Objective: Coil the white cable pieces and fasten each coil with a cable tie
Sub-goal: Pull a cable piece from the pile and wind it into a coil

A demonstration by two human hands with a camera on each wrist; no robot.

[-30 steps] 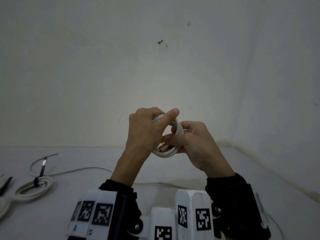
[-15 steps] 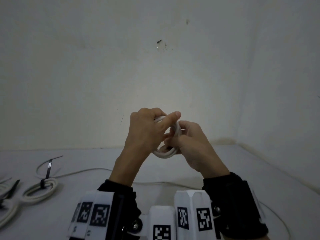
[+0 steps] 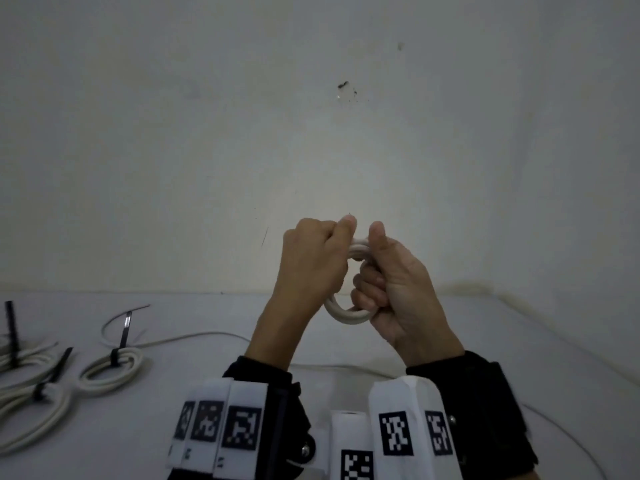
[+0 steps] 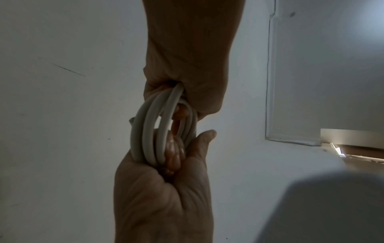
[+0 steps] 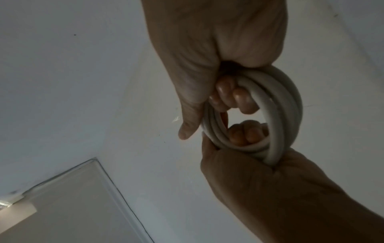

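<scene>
While both hands hold it up in the air above the middle of the bench (image 3: 519,341), the white cable coil (image 3: 346,315) stands on edge, its ring roughly upright and its open centre facing across from one hand to the other. The ring is slightly longer top to bottom than side to side, so its long axis runs up and down. It is made of several turns of cable lying side by side.

The left hand (image 3: 311,268) grips the left side of the coil, its fingers curled round the bundled turns and its thumb pressed along the top. The right hand (image 3: 394,289) grips the right side, its fingers (image 5: 245,133) hooked through the ring's opening and its thumb raised upright beside the left thumb. In the left wrist view the coil (image 4: 153,131) is clamped between the two fists, one above and one below. In the right wrist view the coil (image 5: 276,115) shows its turns crossing slightly.

Toward the left edge of the bench lie three finished coils, each bound with a black cable tie whose tail sticks up: one nearer the middle (image 3: 110,372), one at the near left (image 3: 31,417), and one cut off by the frame edge (image 3: 17,358). A loose white cable (image 3: 194,339) trails across the bench behind the wrists.
</scene>
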